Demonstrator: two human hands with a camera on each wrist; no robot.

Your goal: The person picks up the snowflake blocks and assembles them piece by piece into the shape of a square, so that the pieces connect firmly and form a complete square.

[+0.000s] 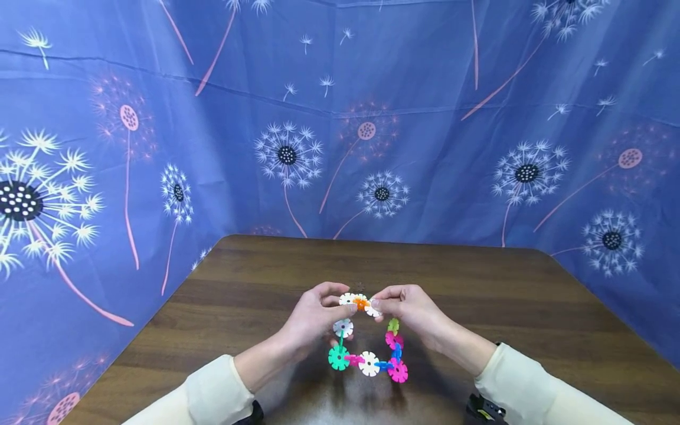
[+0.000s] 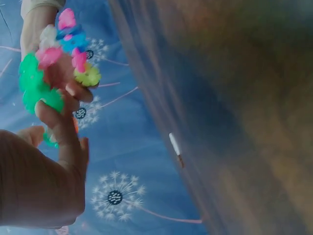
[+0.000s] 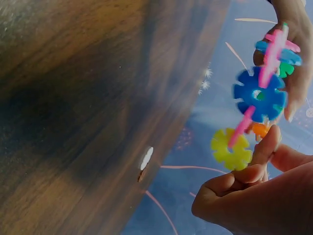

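Both hands hold a chain of slotted plastic snowflake discs up over the brown table. My left hand point(image 1: 310, 316) pinches its upper left part, beside the orange disc point(image 1: 361, 303). With thumb and fingers, my right hand point(image 1: 414, 310) pinches a white disc point(image 1: 373, 309) just right of the orange one. The rest hangs below in a loop: a green disc point(image 1: 338, 358), another white disc point(image 1: 369, 364), a pink disc point(image 1: 397, 371) and a yellow-green disc point(image 3: 231, 149) near the right hand. A blue disc point(image 3: 259, 93) faces the right wrist view. Fingers hide some joints.
The wooden table point(image 1: 255, 265) spreads under and beyond the hands. A blue cloth point(image 1: 329, 71) printed with dandelions stands behind it and at both sides. In the right wrist view a small white elongated thing point(image 3: 146, 158) with a brown end shows near the table edge.
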